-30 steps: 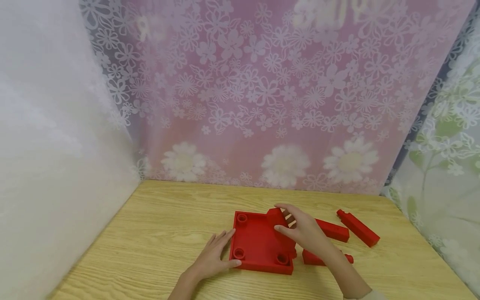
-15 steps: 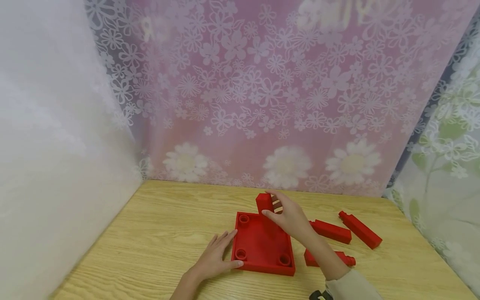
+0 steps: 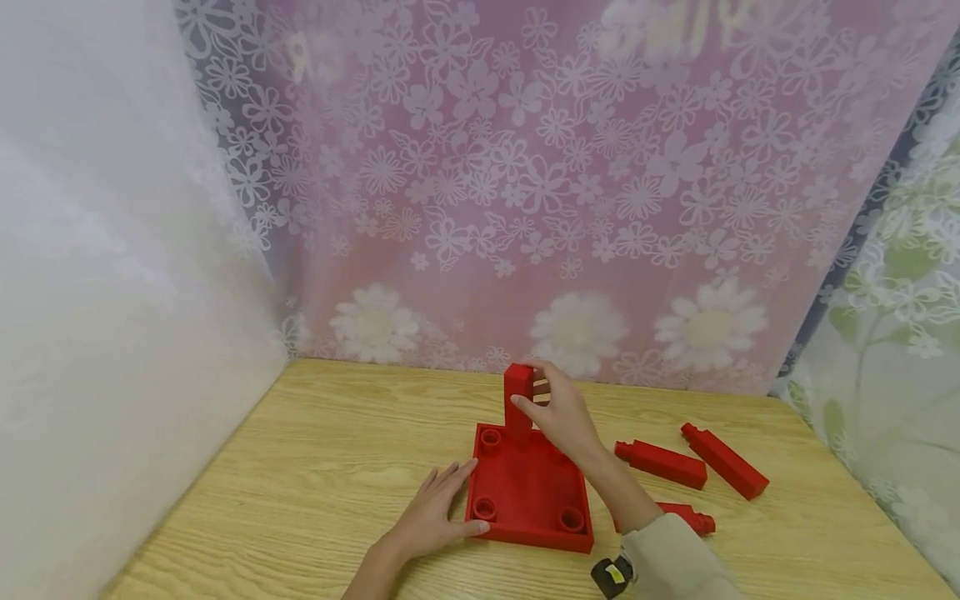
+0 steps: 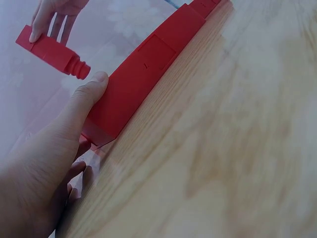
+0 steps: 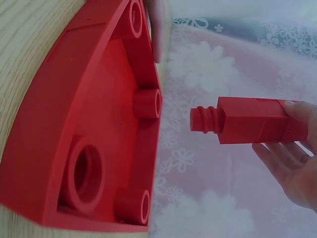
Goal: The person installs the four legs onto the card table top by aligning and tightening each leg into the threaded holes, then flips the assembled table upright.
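A red square table top (image 3: 528, 483) lies underside up on the table, its raised rim and round corner sockets facing upward. With thumb and fingers on either side, my left hand (image 3: 427, 521) grips its near left corner. My right hand (image 3: 561, 417) pinches the upper part of a red table leg (image 3: 517, 408), which stands upright behind the far side of the top in the head view. In the right wrist view, the leg's ridged end (image 5: 204, 119) points toward the sockets, apart from them. The far right socket is hidden behind my right hand in the head view.
Two more red legs (image 3: 663, 464) (image 3: 723, 460) lie on the wooden table (image 3: 315, 467) to the right. A third leg (image 3: 690, 517) is partly behind my right sleeve (image 3: 671, 554). Flowered curtains (image 3: 450, 208) hang behind and at the sides.
My right hand has carried the leg up and leftward from over the right part of the table top, turning it more upright. The left hand stays at the corner.
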### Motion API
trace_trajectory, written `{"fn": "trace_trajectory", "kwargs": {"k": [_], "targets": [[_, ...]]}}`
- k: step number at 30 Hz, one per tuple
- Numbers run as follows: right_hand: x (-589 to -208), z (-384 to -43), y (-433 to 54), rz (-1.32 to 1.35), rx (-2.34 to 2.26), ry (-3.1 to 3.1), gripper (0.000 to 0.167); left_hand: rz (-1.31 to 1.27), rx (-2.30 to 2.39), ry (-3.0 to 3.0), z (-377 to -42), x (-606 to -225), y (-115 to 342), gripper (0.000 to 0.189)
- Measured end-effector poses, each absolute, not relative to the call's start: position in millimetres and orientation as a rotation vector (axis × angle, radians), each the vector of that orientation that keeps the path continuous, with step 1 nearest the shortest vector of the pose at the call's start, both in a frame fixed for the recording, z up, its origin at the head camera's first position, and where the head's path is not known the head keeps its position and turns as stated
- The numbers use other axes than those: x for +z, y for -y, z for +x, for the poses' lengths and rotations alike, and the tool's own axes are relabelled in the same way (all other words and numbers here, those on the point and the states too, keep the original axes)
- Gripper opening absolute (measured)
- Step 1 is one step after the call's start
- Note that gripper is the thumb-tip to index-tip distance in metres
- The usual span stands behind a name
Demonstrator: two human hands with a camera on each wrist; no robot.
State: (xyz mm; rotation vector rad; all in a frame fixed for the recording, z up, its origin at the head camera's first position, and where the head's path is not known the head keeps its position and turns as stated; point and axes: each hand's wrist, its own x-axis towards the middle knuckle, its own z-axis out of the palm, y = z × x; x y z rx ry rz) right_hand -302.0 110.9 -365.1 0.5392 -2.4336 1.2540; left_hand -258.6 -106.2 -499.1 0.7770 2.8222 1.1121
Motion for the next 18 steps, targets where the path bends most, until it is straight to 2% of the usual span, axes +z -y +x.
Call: {"fn": "trace_trajectory", "kwargs": {"k": [18], "targets": [[-385.9,-323.1,-88.3,0.465,1.398,2.339,0.049,0.8,1.109,-2.826,-257.8,-495.2,105.3,0.087]]}}
